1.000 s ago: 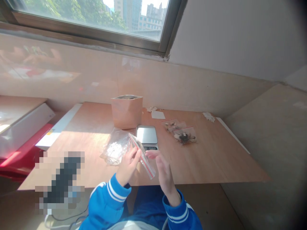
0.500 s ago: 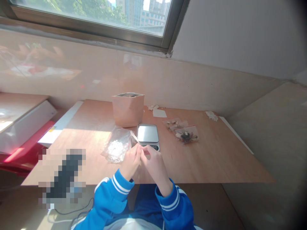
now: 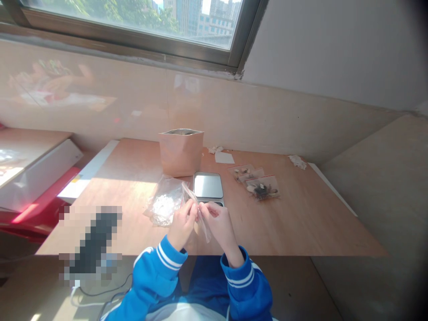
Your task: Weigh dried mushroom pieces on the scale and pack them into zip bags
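Note:
Both hands pinch a small clear zip bag (image 3: pixel 205 228) above the front of the table. My left hand (image 3: pixel 182 221) grips one side of its edge, thumb and fingers pressed together. My right hand (image 3: pixel 218 221) pinches the other side, close to the left fingertips. The zip bag looks flat, and I see nothing inside it. Just beyond my hands lies a digital scale (image 3: pixel 207 185) with a bare metal plate; my fingers partly cover its front panel. A larger clear plastic bag (image 3: pixel 164 206), shiny in the sun, lies left of my left hand.
A brown paper pouch (image 3: pixel 181 154) stands open behind the scale. Filled zip bags (image 3: pixel 263 189) with dark and pale pieces lie at the right. White paper (image 3: pixel 224 158) and crumpled tissue (image 3: pixel 297 162) are near the wall. A blurred-out dark object (image 3: pixel 95 240) sits at the left front edge.
The small zip bag now shows between and below my fingers, where it was mostly hidden before. My hands have turned slightly and moved a little apart. The whole view has shifted slightly.

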A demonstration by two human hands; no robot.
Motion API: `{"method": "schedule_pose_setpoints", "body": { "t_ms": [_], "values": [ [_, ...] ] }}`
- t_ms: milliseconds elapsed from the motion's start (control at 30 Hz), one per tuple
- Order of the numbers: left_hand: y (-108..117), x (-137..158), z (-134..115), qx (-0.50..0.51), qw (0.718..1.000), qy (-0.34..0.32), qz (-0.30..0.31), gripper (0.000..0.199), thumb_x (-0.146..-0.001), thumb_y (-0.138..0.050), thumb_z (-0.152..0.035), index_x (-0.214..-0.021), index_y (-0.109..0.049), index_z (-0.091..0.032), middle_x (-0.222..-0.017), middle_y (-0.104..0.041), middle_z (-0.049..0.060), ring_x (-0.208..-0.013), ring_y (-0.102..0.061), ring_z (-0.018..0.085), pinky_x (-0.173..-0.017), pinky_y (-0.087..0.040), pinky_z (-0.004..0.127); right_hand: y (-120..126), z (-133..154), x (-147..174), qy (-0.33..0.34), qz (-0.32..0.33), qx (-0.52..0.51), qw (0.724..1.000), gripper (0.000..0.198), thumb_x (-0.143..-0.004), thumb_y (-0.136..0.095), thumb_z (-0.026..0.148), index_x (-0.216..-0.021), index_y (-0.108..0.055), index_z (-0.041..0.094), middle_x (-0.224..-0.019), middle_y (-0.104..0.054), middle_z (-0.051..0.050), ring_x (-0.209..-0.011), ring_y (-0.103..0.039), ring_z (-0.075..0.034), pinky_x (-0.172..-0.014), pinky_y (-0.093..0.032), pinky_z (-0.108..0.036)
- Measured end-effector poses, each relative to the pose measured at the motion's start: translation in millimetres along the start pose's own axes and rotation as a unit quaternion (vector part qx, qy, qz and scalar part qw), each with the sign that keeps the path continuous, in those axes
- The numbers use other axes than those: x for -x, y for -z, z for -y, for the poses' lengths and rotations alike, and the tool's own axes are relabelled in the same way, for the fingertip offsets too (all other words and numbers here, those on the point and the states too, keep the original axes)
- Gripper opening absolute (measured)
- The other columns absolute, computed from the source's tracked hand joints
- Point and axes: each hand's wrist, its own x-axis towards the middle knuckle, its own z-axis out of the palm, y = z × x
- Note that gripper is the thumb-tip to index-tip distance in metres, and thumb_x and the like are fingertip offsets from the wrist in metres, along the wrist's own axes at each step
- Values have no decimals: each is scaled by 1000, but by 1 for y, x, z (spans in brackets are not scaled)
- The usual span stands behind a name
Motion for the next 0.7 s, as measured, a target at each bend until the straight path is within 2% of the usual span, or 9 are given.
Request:
{"method": "schedule_pose_setpoints", "body": {
  "t_ms": [233, 467, 700],
  "values": [
    [-4, 1, 3, -6, 1000, -15, 26, 32, -96, -29, -36, -71, -44, -21, -66, -48, -1, -64, -50, 15, -62, -39, 28, -3, -5, 0, -39, -8, -89, 995, 25, -75, -70, 41, -70, -66, 17, -67, -69, -4, -64, -65, -18, -63, -53, -29],
    [-1, 2, 1, -18, 1000, -9, 20, 37, -95, -29, -39, -66, -42, -21, -63, -47, -1, -62, -49, 15, -63, -39, 28, -1, -7, 0, -16, 6, -59, 998, 33, -84, -59, 46, -67, -63, 17, -64, -66, -3, -64, -63, -16, -63, -51, -27],
    [3, 3, 7, -25, 999, -39, 28, 39, -94, -31, -42, -84, -62, -19, -71, -59, 4, -68, -54, 17, -67, -44, 29, -2, -5, 0, -23, 14, -96, 995, 25, -76, -69, 42, -70, -62, 18, -69, -68, -2, -68, -66, -17, -66, -54, -27]
  ]
}}
